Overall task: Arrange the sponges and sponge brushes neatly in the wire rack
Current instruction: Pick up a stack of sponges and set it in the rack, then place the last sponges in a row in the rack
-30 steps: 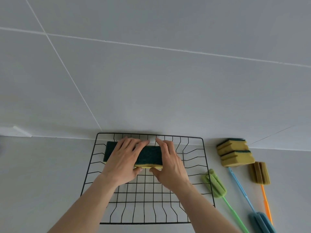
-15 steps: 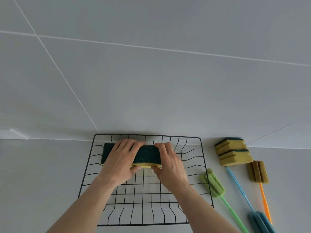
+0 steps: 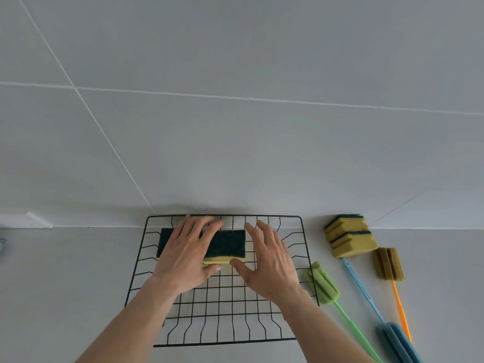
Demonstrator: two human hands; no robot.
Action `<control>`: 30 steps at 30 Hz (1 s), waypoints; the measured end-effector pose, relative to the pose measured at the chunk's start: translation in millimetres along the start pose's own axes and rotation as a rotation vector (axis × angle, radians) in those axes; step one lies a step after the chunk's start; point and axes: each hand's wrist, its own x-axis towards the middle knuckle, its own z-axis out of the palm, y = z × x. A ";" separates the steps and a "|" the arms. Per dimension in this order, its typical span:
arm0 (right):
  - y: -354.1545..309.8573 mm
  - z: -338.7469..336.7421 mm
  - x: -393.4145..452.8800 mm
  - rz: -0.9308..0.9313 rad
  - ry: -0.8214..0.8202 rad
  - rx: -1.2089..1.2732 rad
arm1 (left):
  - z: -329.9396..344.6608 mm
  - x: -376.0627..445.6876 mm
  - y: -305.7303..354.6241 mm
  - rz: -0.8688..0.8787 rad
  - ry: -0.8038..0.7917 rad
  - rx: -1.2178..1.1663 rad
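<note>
A black wire rack [image 3: 303, 260] lies on the counter against the wall. Green-topped yellow sponges [image 3: 230, 244] lie in a row across its far part. My left hand [image 3: 187, 254] rests flat on top of them, fingers spread, thumb at the near edge. My right hand [image 3: 267, 260] hovers just right of the sponges with fingers apart, its thumb near the yellow front edge. Two more sponges [image 3: 349, 237] are stacked right of the rack. A green sponge brush [image 3: 323, 284], a blue one [image 3: 398, 341] and an orange-handled one [image 3: 389, 263] lie on the counter to the right.
A grey tiled wall [image 3: 235, 127] rises right behind the rack. The grey counter [image 3: 65, 284] stretches to the left. A small white ledge [image 3: 36, 220] sits at the wall's base on the far left.
Both hands gripped the sponge in the rack before. Now the fingers have spread, and the right hand has drawn off the sponge's right end. The sponge rests in the rack.
</note>
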 end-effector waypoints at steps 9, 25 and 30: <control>41.6 -49.2 -44.4 0.060 0.008 -0.046 | -25.2 4.0 56.3 0.019 0.009 -0.025; 184.7 -124.5 -88.6 0.225 0.066 -0.027 | 6.1 68.2 208.4 0.016 -0.052 -0.142; 224.2 -128.6 -81.5 0.320 0.061 0.053 | 24.1 97.6 242.6 -0.035 -0.060 -0.222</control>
